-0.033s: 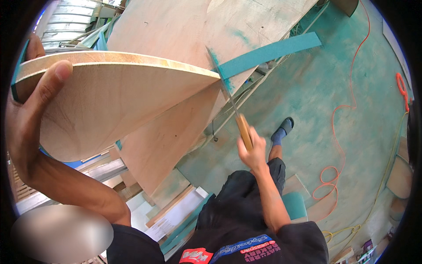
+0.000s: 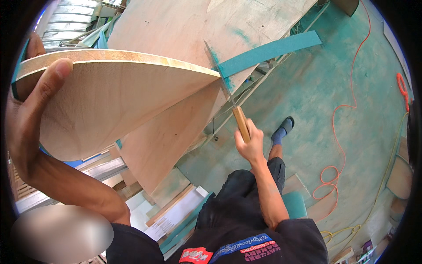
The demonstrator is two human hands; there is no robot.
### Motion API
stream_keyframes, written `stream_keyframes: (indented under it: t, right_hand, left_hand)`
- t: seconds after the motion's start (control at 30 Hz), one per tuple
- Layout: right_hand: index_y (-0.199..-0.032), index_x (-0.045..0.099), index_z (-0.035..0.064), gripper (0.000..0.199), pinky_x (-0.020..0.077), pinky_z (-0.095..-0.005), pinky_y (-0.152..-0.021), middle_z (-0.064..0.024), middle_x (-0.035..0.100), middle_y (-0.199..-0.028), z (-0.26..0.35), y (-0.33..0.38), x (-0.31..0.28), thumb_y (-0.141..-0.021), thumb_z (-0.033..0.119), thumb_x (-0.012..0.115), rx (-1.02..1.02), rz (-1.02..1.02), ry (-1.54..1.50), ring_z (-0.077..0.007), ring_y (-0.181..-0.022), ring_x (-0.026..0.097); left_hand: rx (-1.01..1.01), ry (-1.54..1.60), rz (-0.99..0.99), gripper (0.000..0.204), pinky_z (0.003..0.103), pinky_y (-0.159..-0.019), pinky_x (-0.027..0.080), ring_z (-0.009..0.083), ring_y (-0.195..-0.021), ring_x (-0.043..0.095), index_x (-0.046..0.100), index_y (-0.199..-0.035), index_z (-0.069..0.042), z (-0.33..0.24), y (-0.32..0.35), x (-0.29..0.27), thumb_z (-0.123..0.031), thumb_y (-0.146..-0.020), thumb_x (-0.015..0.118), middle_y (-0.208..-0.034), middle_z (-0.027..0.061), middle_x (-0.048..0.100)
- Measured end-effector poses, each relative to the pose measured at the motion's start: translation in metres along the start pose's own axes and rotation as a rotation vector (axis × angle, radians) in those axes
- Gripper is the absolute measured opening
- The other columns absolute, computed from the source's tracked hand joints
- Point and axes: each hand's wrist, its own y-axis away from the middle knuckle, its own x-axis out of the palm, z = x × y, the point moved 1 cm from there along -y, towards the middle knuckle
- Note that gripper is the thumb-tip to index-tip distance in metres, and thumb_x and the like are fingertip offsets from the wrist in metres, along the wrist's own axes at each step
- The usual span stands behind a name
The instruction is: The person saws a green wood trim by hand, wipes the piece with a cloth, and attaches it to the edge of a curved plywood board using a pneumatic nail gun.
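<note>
By the left grip (image 2: 37, 88), thumb laid over the face, the curved wooden panel (image 2: 118, 97) is held at its left end. The handle of a handsaw (image 2: 241, 121) is wrapped firmly by the right grip (image 2: 251, 143), its blade laid across where a teal strip (image 2: 272, 52) is met by the panel's tip. Below, the bench (image 2: 167, 26) is dusted teal; farther off, an orange line (image 2: 351, 83) is looped on the floor (image 2: 303, 92).
</note>
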Motion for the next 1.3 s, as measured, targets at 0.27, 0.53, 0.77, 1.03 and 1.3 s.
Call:
stream_keyframes:
  t: [0.27, 0.53, 0.77, 1.03, 1.3]
  right_hand:
    - [-0.09, 0.056, 0.0, 0.016, 0.0456, -0.0349, -0.055, -0.019, 0.052, -0.066, 0.012, 0.047, -0.028, -0.086, 0.008, 0.07, -0.007, -0.023, -0.075, -0.026, -0.054, 0.056]
    - [-0.094, 0.06, -0.0009, 0.012, 0.0482, -0.0339, -0.058, -0.0161, 0.057, -0.067, -0.006, 0.034, -0.011, -0.085, 0.004, 0.067, 0.018, -0.012, 0.001, -0.0211, -0.056, 0.059]
    - [-0.1, 0.063, -0.0004, 0.016, 0.0466, -0.0325, -0.058, -0.0143, 0.055, -0.067, -0.003, -0.013, 0.009, -0.086, 0.004, 0.069, 0.004, -0.025, 0.0, -0.0185, -0.056, 0.056]
    - [-0.095, 0.062, -0.0006, 0.012, 0.0469, -0.031, -0.058, -0.0124, 0.057, -0.067, 0.012, 0.049, -0.029, -0.086, 0.004, 0.067, 0.026, -0.016, -0.054, -0.0181, -0.056, 0.058]
    - [-0.09, 0.056, 0.0004, 0.015, 0.0465, -0.0353, -0.057, -0.0218, 0.053, -0.068, 0.008, 0.049, -0.024, -0.085, 0.008, 0.068, 0.008, -0.042, -0.062, -0.0289, -0.055, 0.058]
  left_hand:
    - [0.038, -0.005, -0.045, 0.064, 0.023, -0.067, 0.054, 0.0108, -0.07, 0.061, 0.051, -0.097, -0.006, 0.006, 0.004, -0.011, -0.03, -0.067, 0.102, -0.076, 0.0023, 0.059]
    - [-0.458, -0.81, -0.094, 0.105, 0.047, -0.108, 0.051, 0.0352, -0.124, 0.065, 0.046, -0.154, -0.011, 0.039, 0.023, -0.025, -0.078, -0.076, 0.07, -0.139, 0.0233, 0.061]
    - [-0.219, -0.673, -0.145, 0.104, 0.048, -0.108, 0.05, 0.036, -0.125, 0.064, 0.048, -0.151, -0.009, 0.034, 0.012, -0.011, -0.074, -0.074, 0.075, -0.138, 0.025, 0.061]
    - [-0.345, -0.738, -0.144, 0.11, 0.05, -0.109, 0.05, 0.0383, -0.127, 0.062, 0.046, -0.152, -0.008, 0.031, 0.02, -0.018, -0.078, -0.072, 0.073, -0.138, 0.0262, 0.061]
    - [-0.2, -0.797, -0.201, 0.108, 0.05, -0.11, 0.049, 0.0378, -0.126, 0.063, 0.046, -0.152, -0.008, 0.05, 0.031, -0.023, -0.077, -0.073, 0.073, -0.139, 0.026, 0.061]
